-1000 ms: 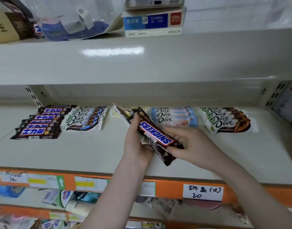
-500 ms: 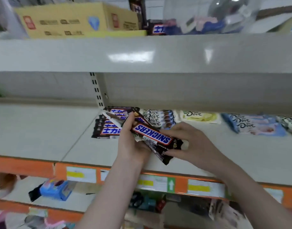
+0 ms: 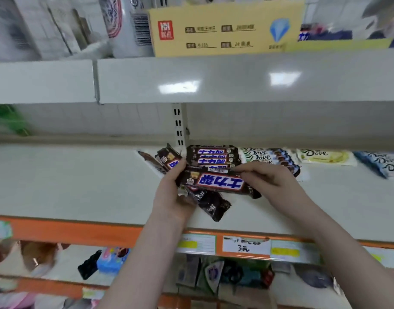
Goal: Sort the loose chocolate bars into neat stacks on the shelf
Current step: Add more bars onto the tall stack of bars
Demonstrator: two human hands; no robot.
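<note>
My left hand [image 3: 172,192] grips a fan of brown Snickers bars [image 3: 169,160] above the white shelf [image 3: 68,186]. The top bar [image 3: 218,182] lies level, its blue Chinese label facing up, and my right hand [image 3: 267,182] pinches its right end. A darker bar [image 3: 213,206] sticks out below it toward the shelf's front. Just behind my hands a neat stack of Snickers bars [image 3: 212,156] lies on the shelf. To its right are Dove stacks: a dark-blue one [image 3: 269,158], a yellow one [image 3: 325,156] and a light-blue one [image 3: 383,163].
An upper shelf [image 3: 236,79] overhangs the work area, carrying a yellow carton [image 3: 225,27]. A slotted upright [image 3: 178,123] stands at the back. The orange price rail [image 3: 80,230] runs along the front edge. Lower shelves hold assorted packets [image 3: 112,259].
The view has swung left, so the Snickers stack now sits right behind my hands. The top bar has been turned over, from English label to Chinese label, and lies more level.
</note>
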